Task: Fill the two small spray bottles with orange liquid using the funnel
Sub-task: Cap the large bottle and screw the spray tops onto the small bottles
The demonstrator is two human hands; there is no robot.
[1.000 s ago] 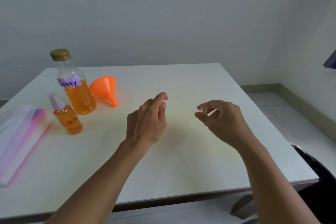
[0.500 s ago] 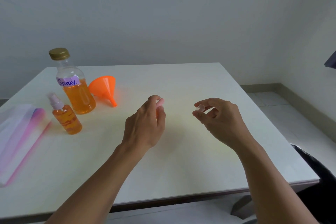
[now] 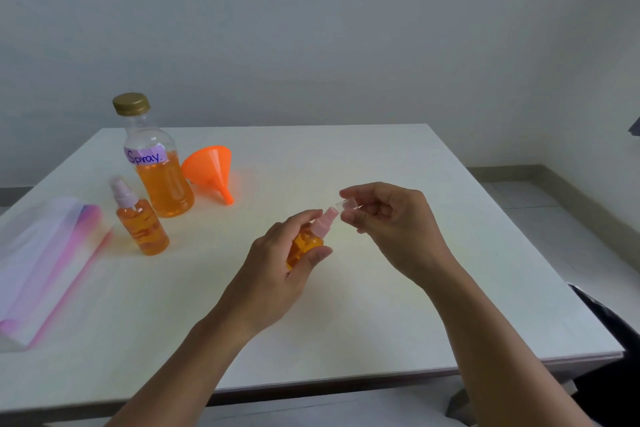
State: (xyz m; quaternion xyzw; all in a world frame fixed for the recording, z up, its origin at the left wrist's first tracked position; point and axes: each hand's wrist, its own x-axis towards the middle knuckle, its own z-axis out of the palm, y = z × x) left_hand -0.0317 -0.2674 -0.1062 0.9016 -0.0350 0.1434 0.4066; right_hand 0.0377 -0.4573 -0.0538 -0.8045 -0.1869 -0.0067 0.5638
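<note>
Centrally, left hand (image 3: 277,274) fingers grasping spray bottle (image 3: 306,246), right hand (image 3: 391,229) pinching clear cap (image 3: 346,203), table (image 3: 381,305) bare around.

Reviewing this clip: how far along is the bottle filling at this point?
Nearly done. One small spray bottle stands full and capped beside the gold-lidded supply bottle; the orange plastic funnel lies aside. The left hand holds the second, orange-filled spray bottle, pink nozzle on. The right hand pinches its clear cap, not yet fitted.

Bare table (image 3: 398,156) right of funnel (image 3: 207,168); bottles clustered left.
</note>
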